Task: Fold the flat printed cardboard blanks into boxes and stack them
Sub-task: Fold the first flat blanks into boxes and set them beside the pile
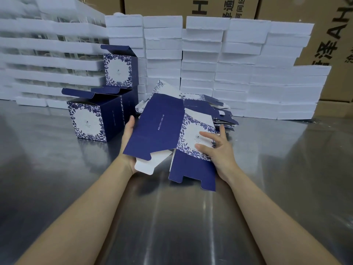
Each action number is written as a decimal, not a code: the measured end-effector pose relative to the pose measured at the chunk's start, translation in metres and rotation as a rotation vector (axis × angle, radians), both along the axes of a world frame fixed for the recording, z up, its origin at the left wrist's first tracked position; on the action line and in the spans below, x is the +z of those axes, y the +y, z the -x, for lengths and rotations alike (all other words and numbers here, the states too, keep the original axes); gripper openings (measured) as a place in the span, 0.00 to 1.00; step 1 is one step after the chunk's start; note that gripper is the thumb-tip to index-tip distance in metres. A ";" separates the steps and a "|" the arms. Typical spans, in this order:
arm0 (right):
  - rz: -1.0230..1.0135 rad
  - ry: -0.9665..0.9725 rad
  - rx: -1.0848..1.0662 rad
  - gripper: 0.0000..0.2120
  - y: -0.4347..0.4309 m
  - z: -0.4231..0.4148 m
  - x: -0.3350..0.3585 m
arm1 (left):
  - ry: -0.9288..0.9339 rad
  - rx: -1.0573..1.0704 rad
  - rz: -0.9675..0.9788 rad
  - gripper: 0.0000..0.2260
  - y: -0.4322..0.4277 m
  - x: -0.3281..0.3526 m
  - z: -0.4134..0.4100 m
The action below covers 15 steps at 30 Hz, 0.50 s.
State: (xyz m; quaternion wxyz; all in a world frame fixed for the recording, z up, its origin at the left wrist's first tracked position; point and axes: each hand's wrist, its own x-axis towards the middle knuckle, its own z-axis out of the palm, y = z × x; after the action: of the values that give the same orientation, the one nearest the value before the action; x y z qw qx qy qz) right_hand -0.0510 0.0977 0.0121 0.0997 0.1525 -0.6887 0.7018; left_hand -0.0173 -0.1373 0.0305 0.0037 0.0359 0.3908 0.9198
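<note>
A person at a brushed steel worktable (57, 169) holds a flat navy-blue cardboard blank with a white panel framed in blue leaf print (168, 131) above the surface, its panels only starting to open. The left hand (128, 144) grips the blank's left edge, thumb up along the side and fingers hidden beneath; the right hand (215, 148) rests spread on the white printed panel, fingers straight, seemingly pressing the blank open. Its bottom flaps hang loose and unfolded.

Three finished navy boxes with the same leaf-print fronts stand just to the left: one in front (91, 119), another close behind it (126, 104) and a third (119, 70) stacked on top, all with top flaps open. Behind the raised blank lies a loose heap of flat printed blanks (214, 109), so by the look of it most of the job remains. Stacks of white foam trays (229, 69) line the back of the table, with brown shipping cartons (334, 44) behind.
</note>
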 end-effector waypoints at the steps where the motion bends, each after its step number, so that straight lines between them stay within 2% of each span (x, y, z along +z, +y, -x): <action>1: 0.043 -0.049 0.005 0.20 0.002 0.000 0.000 | -0.005 -0.009 0.049 0.18 -0.003 -0.004 0.000; 5: 0.289 -0.217 0.093 0.31 0.016 0.007 0.003 | -0.190 -0.067 0.301 0.14 -0.012 -0.011 -0.001; 7: 0.338 -0.267 0.115 0.39 0.023 0.011 0.005 | -0.170 -0.090 0.401 0.11 -0.010 -0.012 0.000; 8: 0.316 -0.286 0.117 0.39 0.025 0.011 0.005 | -0.163 -0.085 0.436 0.09 -0.008 -0.013 0.001; 12: 0.234 -0.361 0.218 0.21 0.022 0.008 0.004 | -0.157 -0.074 0.523 0.09 -0.009 -0.016 0.005; 15: 0.230 -0.364 0.200 0.18 0.022 0.010 0.003 | -0.156 -0.084 0.548 0.08 -0.012 -0.016 0.005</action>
State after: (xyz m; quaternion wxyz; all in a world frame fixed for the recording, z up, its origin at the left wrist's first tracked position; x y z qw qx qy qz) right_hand -0.0608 0.1197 0.0154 -0.0792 0.0784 -0.5922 0.7980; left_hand -0.0219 -0.1491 0.0145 0.0813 -0.0210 0.6217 0.7787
